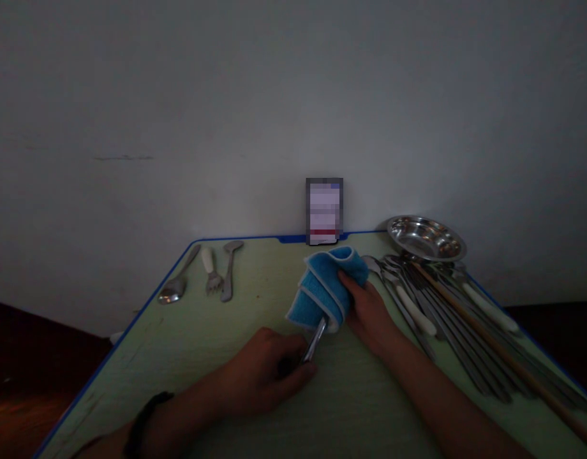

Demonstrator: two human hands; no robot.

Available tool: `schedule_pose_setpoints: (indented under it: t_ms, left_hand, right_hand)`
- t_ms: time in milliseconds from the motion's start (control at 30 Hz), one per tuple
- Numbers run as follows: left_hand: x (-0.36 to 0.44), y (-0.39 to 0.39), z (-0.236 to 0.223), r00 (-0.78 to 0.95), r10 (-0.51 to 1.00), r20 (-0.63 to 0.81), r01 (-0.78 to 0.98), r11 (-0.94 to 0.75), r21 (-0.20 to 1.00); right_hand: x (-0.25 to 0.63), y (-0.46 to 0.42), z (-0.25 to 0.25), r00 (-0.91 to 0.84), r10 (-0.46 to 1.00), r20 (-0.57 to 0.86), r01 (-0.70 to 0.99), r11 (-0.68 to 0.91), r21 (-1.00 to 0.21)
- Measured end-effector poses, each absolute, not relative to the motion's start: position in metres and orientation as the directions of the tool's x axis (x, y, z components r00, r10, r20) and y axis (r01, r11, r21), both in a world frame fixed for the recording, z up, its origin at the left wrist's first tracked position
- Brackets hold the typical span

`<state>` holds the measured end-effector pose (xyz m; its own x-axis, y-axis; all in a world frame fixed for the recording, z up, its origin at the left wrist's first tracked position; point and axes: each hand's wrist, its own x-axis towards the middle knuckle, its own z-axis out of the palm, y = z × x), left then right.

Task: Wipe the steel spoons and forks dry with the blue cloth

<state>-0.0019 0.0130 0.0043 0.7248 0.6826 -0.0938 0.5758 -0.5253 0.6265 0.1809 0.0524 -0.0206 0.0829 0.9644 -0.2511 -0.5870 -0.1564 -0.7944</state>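
Note:
My left hand (274, 364) is closed around the lower end of a shiny metal utensil handle (316, 340), low over the middle of the table. The utensil's other end is hidden in a folded blue cloth (329, 284) with pale edging, so its kind does not show. My right hand (367, 312) grips that cloth from the right, fingers wrapped behind it, thumb on its near face. To the left lie a metal spoon (173, 290), a short fork (210, 271) with a white handle, and another metal utensil (230, 271).
A pile of metal cutlery (446, 319), some white-handled, lies along the right side with a long wooden stick (504, 357). Behind it sits a shiny metal bowl (427, 239). A blurred-out phone-like device (325, 210) leans on the wall at the blue-edged table's (178, 357) back.

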Motion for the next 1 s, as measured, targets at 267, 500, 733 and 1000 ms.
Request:
schedule_pose_setpoints:
  t_ms: [267, 500, 733, 1000]
  left_hand:
    - [-0.0013, 0.0131, 0.0057, 0.719, 0.691, -0.083, 0.574, -0.522, 0.631]
    - [-0.0016, 0.0141, 0.0047, 0.726, 0.681, -0.096, 0.58, -0.531, 0.618]
    - [-0.0009, 0.0134, 0.0059, 0.728, 0.681, -0.084, 0.559, -0.518, 0.647]
    - [-0.001, 0.0132, 0.0029, 0.723, 0.687, -0.073, 0.572, -0.536, 0.621]
  right_hand:
    - [0.1819, 0.0521, -0.022, 0.084, 0.96, -0.269, -0.586, -0.17, -0.792]
    - [0.1799, 0.0515, -0.0164, 0.077, 0.962, -0.263, -0.589, -0.169, -0.79]
    - [0.1812, 0.0521, -0.0191, 0.082, 0.961, -0.265, -0.58, -0.17, -0.797]
    - [0.1808, 0.0518, -0.0181, 0.07, 0.964, -0.257, -0.569, -0.173, -0.804]
